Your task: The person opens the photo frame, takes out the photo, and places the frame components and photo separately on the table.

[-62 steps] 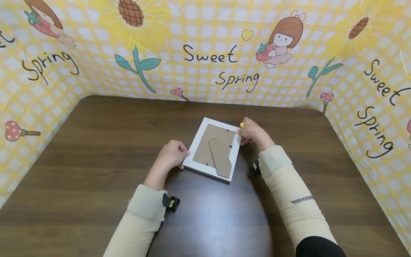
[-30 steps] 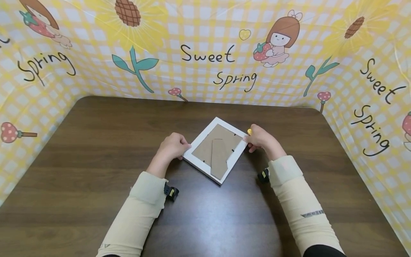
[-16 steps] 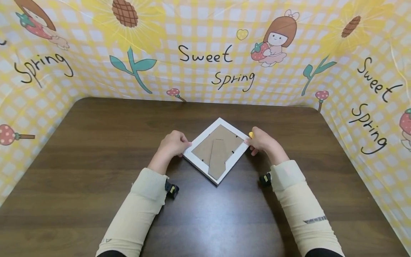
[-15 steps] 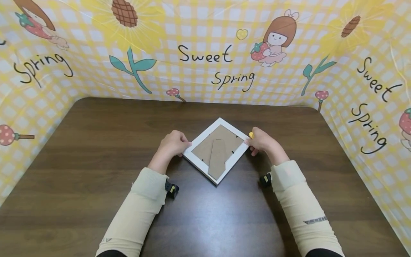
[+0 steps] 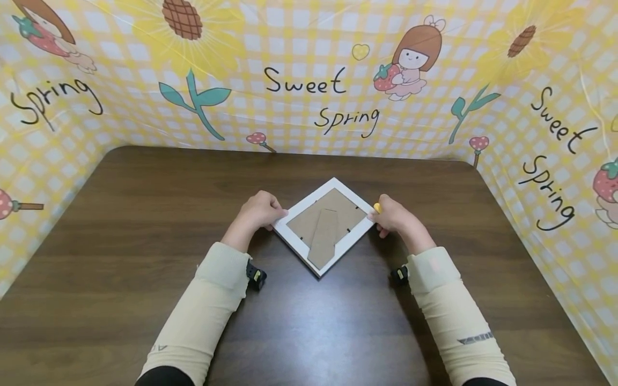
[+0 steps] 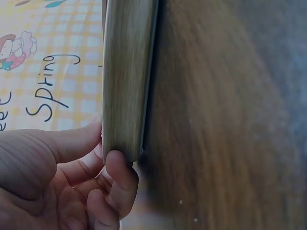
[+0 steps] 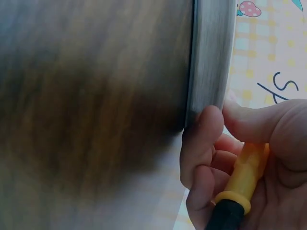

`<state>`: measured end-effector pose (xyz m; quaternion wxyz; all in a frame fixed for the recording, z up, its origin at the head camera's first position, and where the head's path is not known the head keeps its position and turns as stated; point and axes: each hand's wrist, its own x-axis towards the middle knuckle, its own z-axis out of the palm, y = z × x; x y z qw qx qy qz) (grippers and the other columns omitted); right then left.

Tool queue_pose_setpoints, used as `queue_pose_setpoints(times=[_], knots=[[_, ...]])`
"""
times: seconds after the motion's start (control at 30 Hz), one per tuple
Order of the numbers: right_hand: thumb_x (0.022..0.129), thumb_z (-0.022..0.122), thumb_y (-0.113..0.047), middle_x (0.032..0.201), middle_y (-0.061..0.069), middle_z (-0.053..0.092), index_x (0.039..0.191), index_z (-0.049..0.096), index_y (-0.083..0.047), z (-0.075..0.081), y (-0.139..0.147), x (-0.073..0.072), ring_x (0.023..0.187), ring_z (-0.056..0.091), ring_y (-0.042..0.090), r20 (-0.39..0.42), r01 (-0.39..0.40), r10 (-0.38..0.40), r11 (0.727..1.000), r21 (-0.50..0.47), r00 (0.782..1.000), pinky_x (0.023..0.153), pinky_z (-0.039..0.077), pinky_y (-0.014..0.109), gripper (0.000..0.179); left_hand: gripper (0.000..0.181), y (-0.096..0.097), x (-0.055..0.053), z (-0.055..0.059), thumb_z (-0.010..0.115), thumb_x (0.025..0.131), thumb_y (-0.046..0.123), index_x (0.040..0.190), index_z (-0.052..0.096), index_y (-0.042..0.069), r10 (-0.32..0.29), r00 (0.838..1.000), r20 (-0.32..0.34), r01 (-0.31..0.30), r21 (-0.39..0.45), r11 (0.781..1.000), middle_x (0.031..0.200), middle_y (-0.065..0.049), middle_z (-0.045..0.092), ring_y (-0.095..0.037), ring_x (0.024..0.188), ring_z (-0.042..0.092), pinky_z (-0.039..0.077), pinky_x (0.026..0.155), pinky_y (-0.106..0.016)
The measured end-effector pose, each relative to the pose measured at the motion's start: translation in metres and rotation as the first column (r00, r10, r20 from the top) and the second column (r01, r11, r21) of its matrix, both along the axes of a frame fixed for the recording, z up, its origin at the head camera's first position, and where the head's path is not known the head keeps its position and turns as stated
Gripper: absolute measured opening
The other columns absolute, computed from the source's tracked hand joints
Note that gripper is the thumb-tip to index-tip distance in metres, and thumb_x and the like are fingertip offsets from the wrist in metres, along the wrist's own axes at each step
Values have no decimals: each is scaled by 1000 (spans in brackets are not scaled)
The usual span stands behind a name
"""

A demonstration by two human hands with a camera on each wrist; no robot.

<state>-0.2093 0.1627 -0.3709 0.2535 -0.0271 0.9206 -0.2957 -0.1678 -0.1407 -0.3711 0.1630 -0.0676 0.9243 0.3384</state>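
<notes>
A white picture frame point(image 5: 309, 198) lies back side up, turned like a diamond, low over the brown table. Its cardboard backing point(image 5: 304, 218) carries a flat stand leg point(image 5: 322, 238), with small black tabs along the inner edge. My left hand point(image 5: 259, 210) pinches the left corner between thumb and fingers; the left wrist view shows the frame's side edge point(image 6: 127, 81) there. At the opposite corner my right hand point(image 5: 396, 217) pinches the frame too. Tucked in that same hand's palm is a screwdriver-like yellow and black handle point(image 7: 242, 172), its far end hidden.
The dark wood table point(image 5: 145, 257) has rounded far corners. Behind and on both sides hangs a yellow checked cloth point(image 5: 299, 32) with printed flowers and lettering. A small black camera is strapped at each wrist.
The frame has turned clockwise from a more upright pose into a diamond. My left hand has moved away from me, my right hand nearer and outward; both keep their hold.
</notes>
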Motion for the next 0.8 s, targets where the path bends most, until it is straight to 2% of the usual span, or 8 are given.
queue_pose_setpoints(times=[0.33,0.4,0.47,0.53,0.57,0.67,0.8], knots=[[102,54,-12,77,12,53,119,38,3,4,0,3,52,57,15,13,8,-8,1000,-6,1000,62,54,30,27,30,-5,-3,0,64,96,31,101,70,1,-2,1000,-5,2,26,1000,91,-11,66,-16,67,62,46,66,-29],[102,53,-10,77,13,53,114,41,3,5,1,1,52,57,15,14,8,-8,1000,-7,1000,61,55,30,22,31,-6,-3,-1,63,97,30,103,69,1,5,1000,4,-5,55,998,93,-12,66,-13,64,62,47,66,-28],[102,51,-9,75,13,53,108,44,3,7,4,-2,53,57,15,14,11,-11,1000,-2,1000,60,55,30,15,31,-9,-2,-3,61,99,28,107,66,-1,28,999,36,-32,126,992,94,-13,63,-10,62,63,51,66,-26],[101,50,-8,75,13,54,103,47,3,10,6,-5,54,58,16,-14,8,-7,999,31,1000,59,54,30,12,31,-14,0,-5,58,100,24,113,63,-4,55,996,77,-71,227,971,94,-12,59,-8,60,64,53,64,-23],[101,50,-9,76,13,54,101,49,3,11,6,-7,55,59,16,-38,0,2,999,54,999,59,54,30,12,32,-17,1,-6,57,101,23,116,61,-6,69,992,103,-95,283,954,93,-12,58,-7,59,65,53,62,-21],[101,48,-12,81,12,54,100,51,4,16,6,-12,59,61,18,-111,-25,37,994,110,993,60,51,29,16,39,-27,8,-8,54,103,22,128,52,-8,87,977,195,-166,434,886,91,-9,57,-7,64,69,52,61,-16],[101,46,-16,78,9,49,88,49,-1,20,1,-20,56,54,16,-178,-41,65,990,137,982,60,44,28,20,47,-34,20,-6,53,103,21,139,42,-8,72,955,289,-226,547,806,93,-8,59,-9,74,71,55,70,-16]])
